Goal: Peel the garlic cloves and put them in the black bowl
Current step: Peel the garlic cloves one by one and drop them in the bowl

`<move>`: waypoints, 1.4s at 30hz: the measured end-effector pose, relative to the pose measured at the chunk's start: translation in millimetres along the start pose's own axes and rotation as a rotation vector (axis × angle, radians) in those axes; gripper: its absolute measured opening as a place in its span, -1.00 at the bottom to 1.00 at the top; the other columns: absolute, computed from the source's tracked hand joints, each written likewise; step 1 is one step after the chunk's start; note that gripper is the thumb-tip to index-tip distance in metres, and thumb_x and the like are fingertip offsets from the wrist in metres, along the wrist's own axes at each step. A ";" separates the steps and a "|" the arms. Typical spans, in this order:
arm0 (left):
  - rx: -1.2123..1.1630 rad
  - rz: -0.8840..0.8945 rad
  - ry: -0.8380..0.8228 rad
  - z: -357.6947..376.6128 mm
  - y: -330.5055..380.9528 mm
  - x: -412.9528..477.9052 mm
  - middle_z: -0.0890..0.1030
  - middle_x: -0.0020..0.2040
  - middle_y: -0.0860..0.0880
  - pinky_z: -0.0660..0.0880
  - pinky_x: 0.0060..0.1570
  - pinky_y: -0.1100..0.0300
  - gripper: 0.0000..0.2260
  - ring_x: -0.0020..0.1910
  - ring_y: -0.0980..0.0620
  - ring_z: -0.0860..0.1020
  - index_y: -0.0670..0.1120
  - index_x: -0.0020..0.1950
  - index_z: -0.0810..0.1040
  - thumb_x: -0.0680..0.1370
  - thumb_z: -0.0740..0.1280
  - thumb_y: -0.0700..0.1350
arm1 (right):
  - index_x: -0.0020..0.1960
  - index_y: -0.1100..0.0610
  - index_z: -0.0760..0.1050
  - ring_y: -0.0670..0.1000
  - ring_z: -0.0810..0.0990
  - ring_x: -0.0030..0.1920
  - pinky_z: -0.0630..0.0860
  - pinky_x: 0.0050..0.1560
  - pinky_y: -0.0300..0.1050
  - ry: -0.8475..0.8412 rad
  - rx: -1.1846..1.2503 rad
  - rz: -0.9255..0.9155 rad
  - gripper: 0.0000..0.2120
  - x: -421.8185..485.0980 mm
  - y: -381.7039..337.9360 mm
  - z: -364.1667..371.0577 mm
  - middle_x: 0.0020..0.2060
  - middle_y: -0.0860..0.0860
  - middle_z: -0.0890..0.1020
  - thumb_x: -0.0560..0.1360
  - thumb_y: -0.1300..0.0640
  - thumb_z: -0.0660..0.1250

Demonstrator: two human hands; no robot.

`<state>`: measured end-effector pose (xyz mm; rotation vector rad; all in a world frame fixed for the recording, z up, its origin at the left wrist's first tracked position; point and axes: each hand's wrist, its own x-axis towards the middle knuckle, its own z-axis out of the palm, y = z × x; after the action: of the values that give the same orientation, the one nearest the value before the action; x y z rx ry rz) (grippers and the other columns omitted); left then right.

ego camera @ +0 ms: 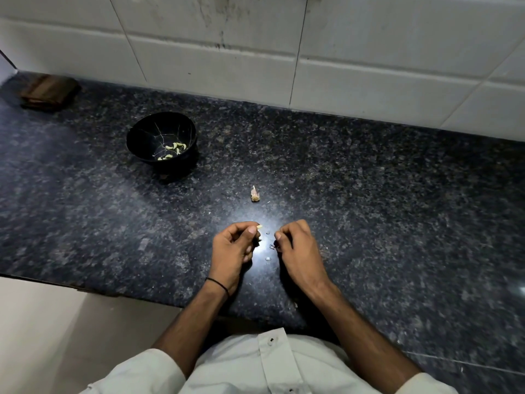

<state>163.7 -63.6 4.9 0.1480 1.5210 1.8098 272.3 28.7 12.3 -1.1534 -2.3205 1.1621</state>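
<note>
The black bowl [142,137] stands on the dark granite counter at the back left, with several peeled pale cloves [173,150] inside. My left hand [233,251] pinches a small garlic clove [259,227] between thumb and forefinger, its pale tip showing. My right hand [298,245] is curled a short way to the right; whether its fingertips hold a scrap of skin is unclear. One garlic piece still in its papery skin [255,193] lies on the counter beyond both hands.
Small bits of garlic skin [268,253] lie on the counter [397,209] between my hands. A brown wooden block [49,92] sits at the far left by the white tiled wall [284,38]. The counter's front edge runs near my wrists.
</note>
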 end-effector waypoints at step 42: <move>1.138 0.541 -0.085 -45.0 -2.0 -23.2 0.26 0.44 -0.02 0.10 0.35 0.47 -0.58 0.34 -0.01 0.33 -0.11 0.35 0.42 0.51 0.39 -0.28 | 0.51 0.16 0.33 0.06 0.31 0.50 0.30 0.50 -0.03 -0.384 -0.383 -0.615 -0.38 -16.7 39.7 -26.5 0.50 0.07 0.35 0.47 0.43 0.13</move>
<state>157.2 -113.6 -1.2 1.2457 2.4190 1.0169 318.8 43.8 -0.4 -0.2438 -2.9675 0.7714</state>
